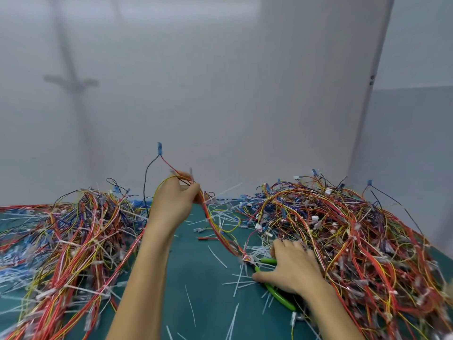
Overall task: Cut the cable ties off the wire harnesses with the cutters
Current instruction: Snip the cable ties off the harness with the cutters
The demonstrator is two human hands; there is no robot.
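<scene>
I see the left hand [175, 201] raised just above centre, gripping a red-and-yellow wire harness [215, 231] whose blue connector [159, 148] sticks up toward 12 o'clock. The harness slopes down toward 5 o'clock, where the right hand [291, 268] grips the green-handled cutters [279, 296] low on the teal mat [201, 285], their nose at the bundle. Tangled harness piles sit at 8 o'clock [68, 239] and 3 o'clock [355, 231]. Cut white ties [217, 256] litter the mat between them.

You had the cutters [278, 296] on the tabletop [196, 278] at lower centre-right, between the left pile [68, 236] and the right pile [355, 229] of harnesses.
</scene>
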